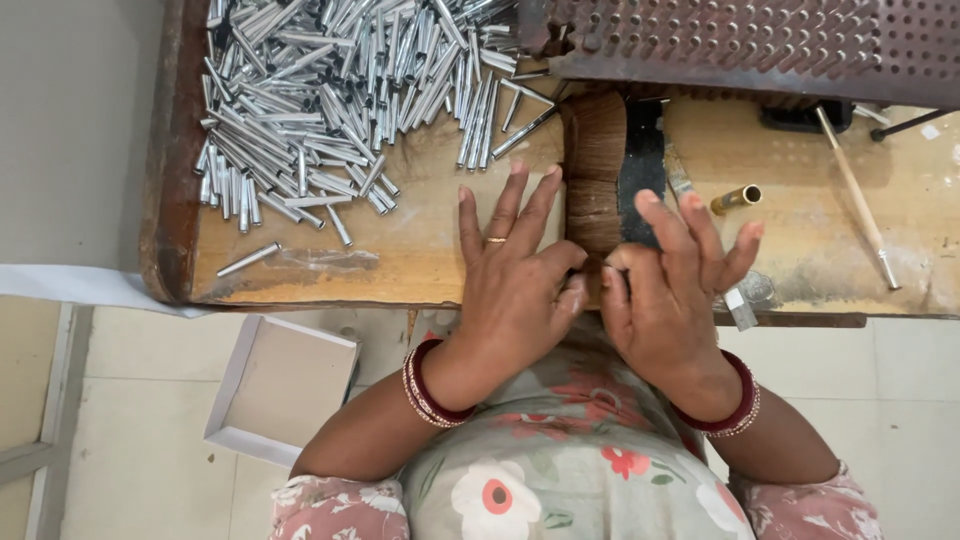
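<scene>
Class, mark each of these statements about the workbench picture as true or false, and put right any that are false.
1. Both hands meet at a bundle of brown bristles. True: the left hand and right hand pinch it at the bench edge.
2. The silver metal tubes lie heaped by the right hand. False: they lie on the left hand's side.
3. A single gold-coloured tube lies beyond the right hand. True.
4. The left hand holds a thin wooden stick. False: the stick lies untouched on the wooden bench, far right.
5. A shallow white box sits on the floor. True.
</scene>
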